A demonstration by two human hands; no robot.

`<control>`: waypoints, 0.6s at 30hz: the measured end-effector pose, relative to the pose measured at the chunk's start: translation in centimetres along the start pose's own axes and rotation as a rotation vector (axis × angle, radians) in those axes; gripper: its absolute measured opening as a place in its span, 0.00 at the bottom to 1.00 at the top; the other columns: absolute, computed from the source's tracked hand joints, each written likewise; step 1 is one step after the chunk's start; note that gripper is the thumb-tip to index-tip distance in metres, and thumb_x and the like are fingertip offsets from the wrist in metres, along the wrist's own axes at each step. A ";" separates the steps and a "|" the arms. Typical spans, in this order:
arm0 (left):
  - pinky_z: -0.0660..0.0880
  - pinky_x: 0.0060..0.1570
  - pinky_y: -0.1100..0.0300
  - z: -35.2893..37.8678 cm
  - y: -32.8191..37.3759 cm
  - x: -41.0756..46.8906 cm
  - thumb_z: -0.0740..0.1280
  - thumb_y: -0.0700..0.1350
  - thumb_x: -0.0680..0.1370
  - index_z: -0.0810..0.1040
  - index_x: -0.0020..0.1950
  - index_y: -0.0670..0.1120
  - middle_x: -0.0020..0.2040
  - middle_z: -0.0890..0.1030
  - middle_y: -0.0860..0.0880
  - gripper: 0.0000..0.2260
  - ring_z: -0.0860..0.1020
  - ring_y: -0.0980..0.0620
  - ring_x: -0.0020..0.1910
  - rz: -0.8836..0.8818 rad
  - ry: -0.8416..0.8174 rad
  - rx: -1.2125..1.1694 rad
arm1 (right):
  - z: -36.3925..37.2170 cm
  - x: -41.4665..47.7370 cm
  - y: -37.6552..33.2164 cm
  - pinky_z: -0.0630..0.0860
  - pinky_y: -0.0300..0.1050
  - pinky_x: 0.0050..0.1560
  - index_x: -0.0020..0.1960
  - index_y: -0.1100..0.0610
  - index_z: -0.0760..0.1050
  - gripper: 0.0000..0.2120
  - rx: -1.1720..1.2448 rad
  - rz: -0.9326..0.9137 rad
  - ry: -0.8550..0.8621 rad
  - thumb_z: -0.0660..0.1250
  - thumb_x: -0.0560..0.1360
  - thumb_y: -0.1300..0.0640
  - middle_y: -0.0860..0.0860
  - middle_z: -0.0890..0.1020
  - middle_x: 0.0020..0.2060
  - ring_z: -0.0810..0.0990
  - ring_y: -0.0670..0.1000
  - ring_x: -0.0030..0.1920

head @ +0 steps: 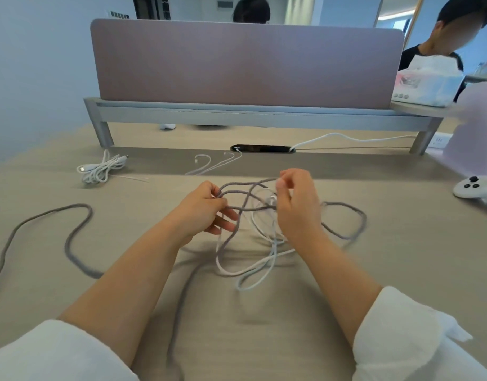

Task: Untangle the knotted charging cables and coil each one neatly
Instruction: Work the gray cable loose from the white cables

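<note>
A thick grey braided cable point(74, 244) and a thin white cable point(260, 264) are tangled together above the middle of the beige desk point(401, 257). My left hand point(206, 210) pinches a loop of the grey cable at the tangle's left side. My right hand point(297, 204) pinches strands at the tangle's upper right, where grey and white cross. The grey cable trails far left in a long curve and loops out to the right. White loops hang from the knot down onto the desk.
A loosely bundled white cable point(102, 169) lies at the back left. A thin pale cable point(209, 165) lies near the desk's cable slot point(263, 148). A white game controller point(476, 189) sits at the right edge. A mauve divider panel point(245, 64) closes the back; two people sit beyond.
</note>
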State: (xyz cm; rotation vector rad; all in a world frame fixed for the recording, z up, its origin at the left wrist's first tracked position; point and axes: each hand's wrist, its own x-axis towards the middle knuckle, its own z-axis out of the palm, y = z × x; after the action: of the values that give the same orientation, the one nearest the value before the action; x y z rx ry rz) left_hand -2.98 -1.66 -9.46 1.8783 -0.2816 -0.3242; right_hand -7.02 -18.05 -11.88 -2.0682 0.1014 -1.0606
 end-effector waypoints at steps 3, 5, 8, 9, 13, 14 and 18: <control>0.67 0.26 0.61 -0.4 -0.4 0.7 0.53 0.35 0.78 0.64 0.44 0.46 0.34 0.81 0.48 0.07 0.78 0.54 0.24 -0.022 0.134 0.091 | -0.9 1.1 0.9 0.76 0.50 0.41 0.39 0.52 0.65 0.10 0.217 0.472 0.175 0.54 0.80 0.59 0.53 0.75 0.41 0.76 0.53 0.41; 0.66 0.29 0.59 -0.7 -0.7 1.1 0.55 0.35 0.78 0.64 0.43 0.48 0.36 0.81 0.50 0.08 0.74 0.53 0.24 0.033 0.254 0.191 | -1.7 1.5 1.6 0.74 0.41 0.27 0.43 0.55 0.64 0.09 0.399 0.744 0.267 0.49 0.81 0.59 0.52 0.75 0.38 0.75 0.48 0.34; 0.66 0.28 0.61 -0.8 -0.6 1.3 0.56 0.39 0.79 0.65 0.45 0.47 0.37 0.80 0.50 0.05 0.72 0.53 0.24 0.061 0.324 0.148 | -2.5 1.7 2.0 0.67 0.37 0.21 0.50 0.57 0.62 0.07 0.464 0.882 0.311 0.46 0.81 0.60 0.52 0.75 0.34 0.73 0.48 0.27; 0.65 0.25 0.63 -0.7 -0.5 1.2 0.55 0.40 0.80 0.66 0.45 0.47 0.36 0.81 0.49 0.05 0.72 0.55 0.21 0.034 0.296 0.121 | -2.4 1.6 2.2 0.67 0.37 0.21 0.51 0.56 0.61 0.06 0.405 0.848 0.269 0.46 0.81 0.61 0.52 0.76 0.34 0.73 0.48 0.26; 0.61 0.23 0.64 0.0 -0.4 0.5 0.52 0.45 0.82 0.69 0.44 0.45 0.37 0.83 0.46 0.10 0.74 0.54 0.21 -0.129 0.079 0.198 | -1.3 0.7 1.8 0.68 0.34 0.24 0.55 0.50 0.68 0.16 0.193 0.564 -0.013 0.47 0.79 0.66 0.51 0.76 0.35 0.73 0.44 0.23; 0.62 0.23 0.64 0.2 -0.5 0.4 0.52 0.45 0.82 0.69 0.45 0.45 0.37 0.83 0.46 0.10 0.76 0.54 0.23 -0.142 0.050 0.185 | -1.1 0.5 1.6 0.67 0.31 0.23 0.55 0.49 0.69 0.18 0.171 0.521 -0.063 0.47 0.78 0.67 0.51 0.76 0.36 0.73 0.44 0.24; 0.72 0.29 0.63 0.5 -0.7 0.7 0.56 0.40 0.81 0.68 0.44 0.45 0.39 0.81 0.47 0.06 0.80 0.53 0.33 -0.019 0.147 0.024 | -0.8 0.1 1.7 0.72 0.34 0.31 0.58 0.53 0.74 0.19 0.063 0.490 -0.214 0.49 0.78 0.66 0.49 0.76 0.39 0.77 0.51 0.36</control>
State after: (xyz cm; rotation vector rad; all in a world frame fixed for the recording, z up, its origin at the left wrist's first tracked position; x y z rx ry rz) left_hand -2.49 -2.12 -10.33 1.9182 -0.1688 -0.1956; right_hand -7.08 -19.79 -12.69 -1.9453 0.4352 -0.5353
